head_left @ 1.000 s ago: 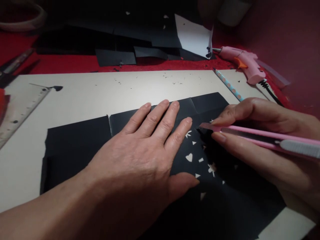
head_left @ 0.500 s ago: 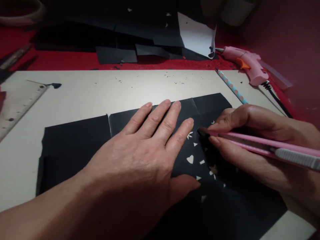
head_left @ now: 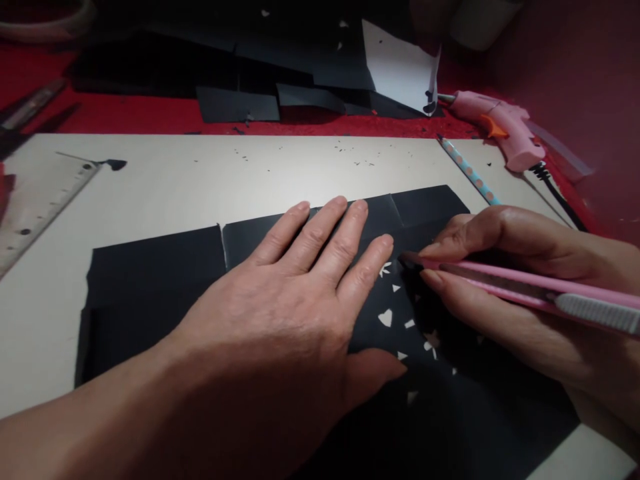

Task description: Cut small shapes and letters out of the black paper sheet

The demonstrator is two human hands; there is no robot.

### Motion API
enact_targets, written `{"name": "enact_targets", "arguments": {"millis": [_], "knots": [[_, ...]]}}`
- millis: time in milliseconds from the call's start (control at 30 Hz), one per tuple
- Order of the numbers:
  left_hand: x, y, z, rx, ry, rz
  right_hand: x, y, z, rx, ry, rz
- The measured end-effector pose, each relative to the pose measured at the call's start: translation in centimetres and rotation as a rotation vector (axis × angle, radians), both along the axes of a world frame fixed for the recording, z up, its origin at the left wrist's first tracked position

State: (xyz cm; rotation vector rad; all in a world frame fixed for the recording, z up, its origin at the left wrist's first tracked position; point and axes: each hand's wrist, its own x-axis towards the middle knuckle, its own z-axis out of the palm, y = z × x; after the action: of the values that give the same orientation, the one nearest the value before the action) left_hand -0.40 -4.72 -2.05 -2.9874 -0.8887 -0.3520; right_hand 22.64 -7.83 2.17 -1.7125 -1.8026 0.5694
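A sheet of black card [head_left: 155,273] with folded flaps along its far edge lies on the white board. Small shapes are cut through it, among them a heart [head_left: 385,318] and several triangles, and the pale board shows through. My left hand [head_left: 300,293] rests flat on the card, fingers stretched out and slightly spread. Pinched in my right hand [head_left: 495,260] is a pink utility knife [head_left: 520,287] with a grey grip. Its dark blade tip meets the card just right of my left little finger, beside a small cut-out. My right palm hides part of the card.
The white board [head_left: 165,180] carries tiny black scraps, a ruler [head_left: 45,213] at left and a dotted blue pencil [head_left: 470,172]. Beyond it, on a red surface, lie a pink glue gun [head_left: 505,127], black card pieces [head_left: 237,107], white paper [head_left: 397,67] and a roll of tape [head_left: 50,30].
The whole view has shifted slightly, so everything sits a little further right. Both hands keep the same pose, and the knife tip stays at nearly the same place on the card.
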Motion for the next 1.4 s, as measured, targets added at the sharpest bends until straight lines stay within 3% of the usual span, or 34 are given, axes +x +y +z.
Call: {"name": "enact_targets", "arguments": {"millis": [367, 567, 733, 1033, 1233, 1400], "knots": [[-0.23, 0.05, 0.03, -0.019, -0.025, -0.002, 0.05, -0.14, -0.18, 0.017, -0.040, -0.012], [0.04, 0.06, -0.07, -0.045, -0.023, 0.016, 0.70, 0.43, -0.74, 0.075, -0.045, 0.112], [-0.06, 0.04, 0.25, -0.048, -0.023, 0.020, 0.86, 0.36, -0.63, 0.082, -0.052, 0.123], [0.25, 0.00, 0.31, -0.045, -0.013, 0.011, 0.55, 0.28, -0.75, 0.103, -0.031, 0.088], [0.02, -0.06, 0.35, -0.049, -0.021, 0.015, 0.61, 0.23, 0.08, -0.068, -0.017, 0.074], [0.02, -0.07, 0.20, -0.059, -0.021, 0.024, 0.44, 0.07, -0.18, 0.031, -0.015, 0.033]]}}
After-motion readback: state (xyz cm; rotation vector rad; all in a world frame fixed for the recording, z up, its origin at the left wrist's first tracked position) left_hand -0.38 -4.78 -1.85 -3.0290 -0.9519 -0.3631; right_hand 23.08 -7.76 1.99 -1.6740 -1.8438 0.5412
